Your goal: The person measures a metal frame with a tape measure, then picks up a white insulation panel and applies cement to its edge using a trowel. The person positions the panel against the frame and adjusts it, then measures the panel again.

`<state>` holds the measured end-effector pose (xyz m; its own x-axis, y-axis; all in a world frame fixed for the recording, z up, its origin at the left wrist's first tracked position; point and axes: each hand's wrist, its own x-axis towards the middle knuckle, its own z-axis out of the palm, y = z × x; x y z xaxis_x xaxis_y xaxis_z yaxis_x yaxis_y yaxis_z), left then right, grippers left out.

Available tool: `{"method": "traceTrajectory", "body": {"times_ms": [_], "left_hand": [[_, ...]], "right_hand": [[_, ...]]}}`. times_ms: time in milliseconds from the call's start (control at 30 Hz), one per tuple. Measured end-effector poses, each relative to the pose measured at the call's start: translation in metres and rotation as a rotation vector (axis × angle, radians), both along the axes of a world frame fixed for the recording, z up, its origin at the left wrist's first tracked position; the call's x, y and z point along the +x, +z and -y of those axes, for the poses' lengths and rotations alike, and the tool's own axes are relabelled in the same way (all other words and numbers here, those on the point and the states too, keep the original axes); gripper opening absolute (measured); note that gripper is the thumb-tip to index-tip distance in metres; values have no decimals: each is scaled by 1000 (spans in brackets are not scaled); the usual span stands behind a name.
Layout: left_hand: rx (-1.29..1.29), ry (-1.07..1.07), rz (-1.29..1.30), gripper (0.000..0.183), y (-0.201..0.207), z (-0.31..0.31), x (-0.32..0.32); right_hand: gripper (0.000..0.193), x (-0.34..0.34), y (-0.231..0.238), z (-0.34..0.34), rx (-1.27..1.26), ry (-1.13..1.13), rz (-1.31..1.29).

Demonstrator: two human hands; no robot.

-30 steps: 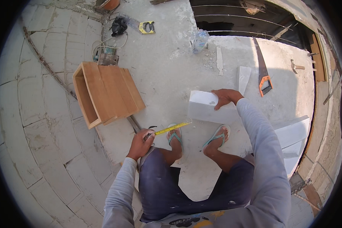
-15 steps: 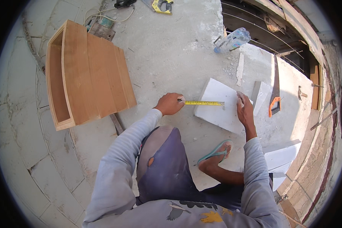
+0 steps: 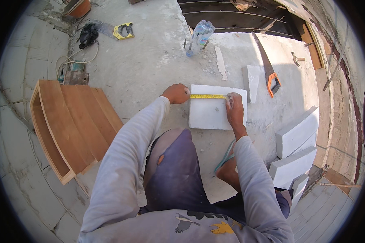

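A white, flat rectangular block (image 3: pixel 209 115) lies on the concrete in front of me. Across its far part stretches the yellow blade of a tape measure (image 3: pixel 209 96). My left hand (image 3: pixel 177 94) is closed on the tape measure's left end, at the block's left edge; its palm side is hidden. My right hand (image 3: pixel 235 112) reaches over the right part of the block, its thumb and fingers pinched at the blade's right end. Whether those fingertips also hold something small, I cannot make out.
Right of the block stand another white piece (image 3: pixel 252 83), an orange-handled handsaw (image 3: pixel 273 86) and a hammer (image 3: pixel 298 59). A plastic bottle (image 3: pixel 201 35) is near the floor opening. Several white blocks (image 3: pixel 295 166) lean at right. A wooden cabinet (image 3: pixel 71 125) and yellow-handled saw (image 3: pixel 123 31) are left.
My right hand has left the block's right edge and now pinches at the blade. The block sits straighter, and my left hand is at its left edge. The whole view has turned.
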<state>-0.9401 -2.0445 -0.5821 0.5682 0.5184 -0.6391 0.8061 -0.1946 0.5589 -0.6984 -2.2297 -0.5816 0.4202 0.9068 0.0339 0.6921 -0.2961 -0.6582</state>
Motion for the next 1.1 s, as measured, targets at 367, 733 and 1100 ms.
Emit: {"method": "traceTrajectory", "body": {"times_ms": [367,733,1100], "left_hand": [[35,5,26,31,-13,-16,-18],[104,12,57,31,-20,-16,-9],[124,99,13,28,-19,-24,8]], "right_hand": [[17,33,-22,9,111,-130,161],[19,39,-25,15,47,-177,69],[19,43,-16,-6,-40,-273,78]]}}
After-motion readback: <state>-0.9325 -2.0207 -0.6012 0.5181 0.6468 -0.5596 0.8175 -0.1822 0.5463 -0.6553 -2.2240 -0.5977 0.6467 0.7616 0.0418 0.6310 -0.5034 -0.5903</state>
